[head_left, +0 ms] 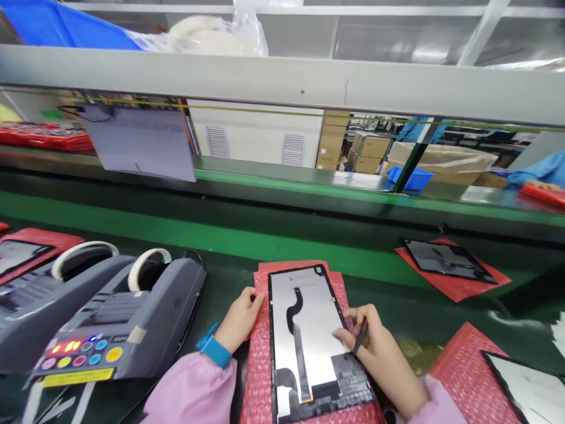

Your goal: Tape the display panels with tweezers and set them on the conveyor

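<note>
Keep silver rectangular panel (320,330) flat on red bubble wrap (258,371): left fingers (257,302), closure unclear; right fingers (346,339), clamped on slim dark tool (361,338).

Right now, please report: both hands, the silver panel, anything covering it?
Left hand at red bubble wrap's left edge. Right hand holding slim dark tool. Black-framed rectangular silver panel lying on wrap; right hand overlapping its right edge.
</note>
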`<state>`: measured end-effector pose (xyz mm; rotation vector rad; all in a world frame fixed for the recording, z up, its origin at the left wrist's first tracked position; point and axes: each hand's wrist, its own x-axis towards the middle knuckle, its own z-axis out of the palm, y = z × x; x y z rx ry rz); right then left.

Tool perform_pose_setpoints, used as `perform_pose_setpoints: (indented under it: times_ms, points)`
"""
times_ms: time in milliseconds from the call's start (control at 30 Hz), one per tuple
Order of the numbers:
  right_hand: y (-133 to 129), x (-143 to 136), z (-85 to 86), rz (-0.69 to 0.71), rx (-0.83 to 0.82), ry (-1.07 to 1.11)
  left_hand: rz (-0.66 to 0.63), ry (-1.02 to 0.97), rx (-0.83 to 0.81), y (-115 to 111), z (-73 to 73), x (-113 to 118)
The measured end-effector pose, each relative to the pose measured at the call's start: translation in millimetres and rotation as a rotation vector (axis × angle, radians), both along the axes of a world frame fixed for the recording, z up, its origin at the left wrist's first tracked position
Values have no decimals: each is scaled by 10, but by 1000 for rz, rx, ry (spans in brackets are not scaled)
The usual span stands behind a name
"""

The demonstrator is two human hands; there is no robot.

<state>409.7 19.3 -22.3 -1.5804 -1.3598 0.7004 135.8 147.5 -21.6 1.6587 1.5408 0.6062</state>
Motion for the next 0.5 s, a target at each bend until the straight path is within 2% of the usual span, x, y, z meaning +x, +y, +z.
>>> perform_pose_setpoints:
  times_ms: [100,167,200,267,333,400,500]
  points:
    - [-177,342,1,-148,63,-12,-17,20,41,-133,45,-105]
    - [-327,556,20,-231,63,152,-31,42,129,-210,120,-195]
    - [-398,628,21,-271,32,231,-52,66,229,-245,164,-233]
    - [-510,680,-13,-343,-34,317,-199,108,518,-318,247,-279]
    - [-571,634,-92,-395,-53,317,-441,114,772,-405,298,-272]
    - [-583,548,-185,-397,-41,279,-659,101,889,-499,295,-223]
    - [-560,461,-282,-403,-59,183,-852,117,920,-599,186,-147]
